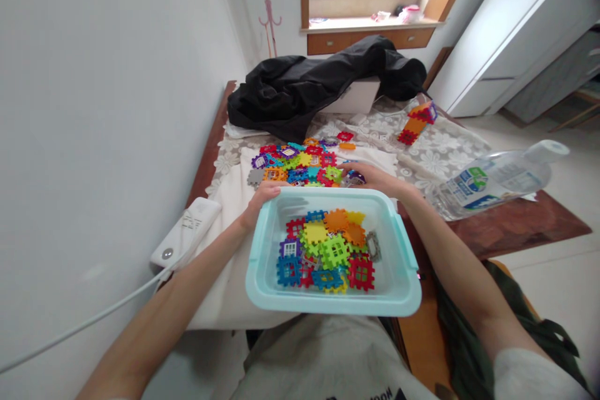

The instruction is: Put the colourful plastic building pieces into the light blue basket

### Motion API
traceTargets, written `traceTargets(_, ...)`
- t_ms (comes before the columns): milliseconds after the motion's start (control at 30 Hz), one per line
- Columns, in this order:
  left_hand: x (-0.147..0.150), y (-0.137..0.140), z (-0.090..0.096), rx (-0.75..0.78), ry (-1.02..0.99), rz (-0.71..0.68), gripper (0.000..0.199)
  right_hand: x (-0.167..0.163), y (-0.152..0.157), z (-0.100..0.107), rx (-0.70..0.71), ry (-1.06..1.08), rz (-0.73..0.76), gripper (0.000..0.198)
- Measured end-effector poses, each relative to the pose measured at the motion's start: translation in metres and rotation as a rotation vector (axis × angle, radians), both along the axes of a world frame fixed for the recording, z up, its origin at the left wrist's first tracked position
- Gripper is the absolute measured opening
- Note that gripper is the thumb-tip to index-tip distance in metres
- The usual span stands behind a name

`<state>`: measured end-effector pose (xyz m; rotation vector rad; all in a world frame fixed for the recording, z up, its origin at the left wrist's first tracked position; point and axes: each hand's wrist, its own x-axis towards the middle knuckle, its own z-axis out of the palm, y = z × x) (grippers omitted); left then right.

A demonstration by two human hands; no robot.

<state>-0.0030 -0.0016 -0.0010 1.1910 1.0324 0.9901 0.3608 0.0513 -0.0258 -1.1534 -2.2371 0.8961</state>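
White wall fills the left of the frame, and below centre we hold a pale blue plastic bin (pixel 401 290) half off the cloth-covered table (pixel 515 228), its floor scattered with toothed, window-like interlocking tiles (pixel 328 250) in red, blue, green, orange and purple. Our left hand (pixel 262 200) curls over the bin's far left corner, while our right hand (pixel 375 178) closes on a dark tile (pixel 355 178) at the loose tile pile (pixel 300 162). Gripped at one corner, the bin could tip and spill.
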Motion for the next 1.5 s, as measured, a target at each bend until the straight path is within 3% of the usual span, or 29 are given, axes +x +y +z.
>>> traceTargets(300, -0.006, 0.002, -0.010, -0.027, 0.017, 0.088, 0.032, -0.013, 0.005, -0.014, 0.135, -0.062, 0.093, 0.021)
traceTargets(533, -0.005, 0.003, -0.009, -0.031, 0.018, 0.038, 0.033, -0.017, -0.008, 0.000, 0.124, -0.103, 0.030, 0.051)
traceTargets(667, -0.006, 0.003, -0.011, -0.040, 0.016, 0.038, 0.034, -0.018, -0.009, 0.002, 0.105, -0.113, 0.074, 0.048)
traceTargets(833, -0.006, 0.005, -0.009, -0.065, 0.003, 0.037, 0.036, -0.013, -0.006, -0.004, 0.019, -0.127, -0.058, 0.045)
traceTargets(933, -0.004, 0.005, -0.006, -0.083, -0.010, -0.015, 0.038, -0.010, -0.002, -0.007, 0.005, -0.073, -0.077, 0.035)
traceTargets(1067, -0.003, 0.002, -0.005, -0.068, -0.021, 0.015, 0.035, -0.009, 0.000, -0.004, 0.008, 0.006, -0.041, 0.026)
traceTargets(1233, -0.004, 0.002, -0.006, -0.031, -0.001, 0.022, 0.032, -0.008, 0.000, 0.002, -0.040, 0.078, -0.140, 0.025)
traceTargets(1367, -0.004, 0.006, -0.005, -0.024, 0.010, -0.005, 0.033, -0.007, 0.002, 0.003, -0.055, 0.224, -0.217, 0.021)
traceTargets(1500, -0.001, 0.005, -0.001, 0.020, 0.001, -0.050, 0.034, -0.012, 0.001, 0.007, -0.200, 0.481, -0.312, 0.025)
